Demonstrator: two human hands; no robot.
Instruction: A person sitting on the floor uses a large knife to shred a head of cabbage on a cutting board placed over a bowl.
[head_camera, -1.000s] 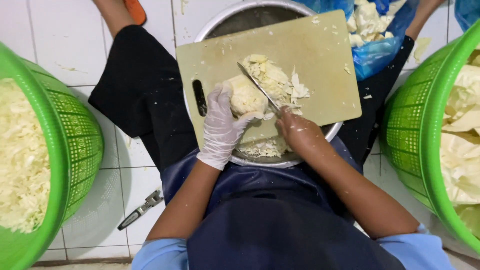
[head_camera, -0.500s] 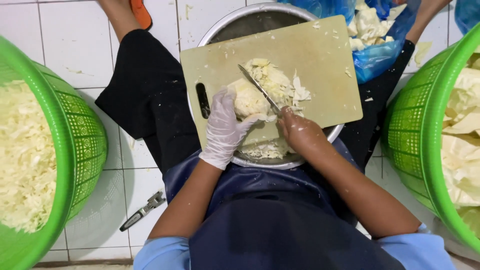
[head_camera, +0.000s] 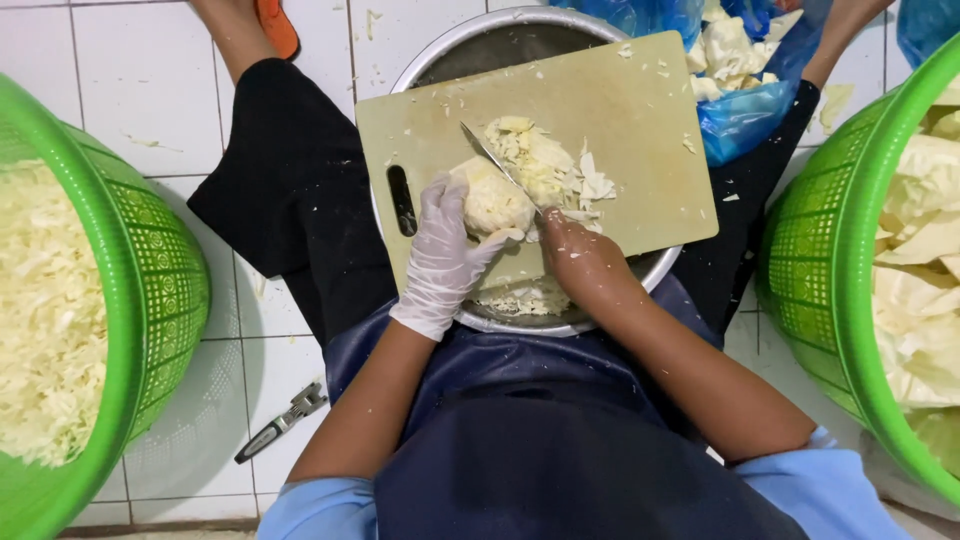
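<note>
A beige cutting board (head_camera: 620, 110) lies across a steel bowl (head_camera: 480, 45). My left hand (head_camera: 445, 255), in a white glove, presses a pale cabbage chunk (head_camera: 490, 200) onto the board. My bare right hand (head_camera: 580, 255) grips a knife (head_camera: 495, 160) whose blade rests against the chunk's right side. Shredded cabbage (head_camera: 550, 165) is heaped just beyond the blade. More shreds (head_camera: 525, 297) show in the bowl under the board's near edge.
A green basket (head_camera: 150, 290) of shredded cabbage stands at left, another green basket (head_camera: 820, 270) with large cabbage leaves at right. A blue bag (head_camera: 745, 115) of cabbage pieces lies at top right. A small peeler (head_camera: 280, 422) rests on the white tile floor. My dark apron (head_camera: 540, 440) fills the foreground.
The knife has shifted slightly along the chunk between cuts. Both hands keep their hold and place on the board.
</note>
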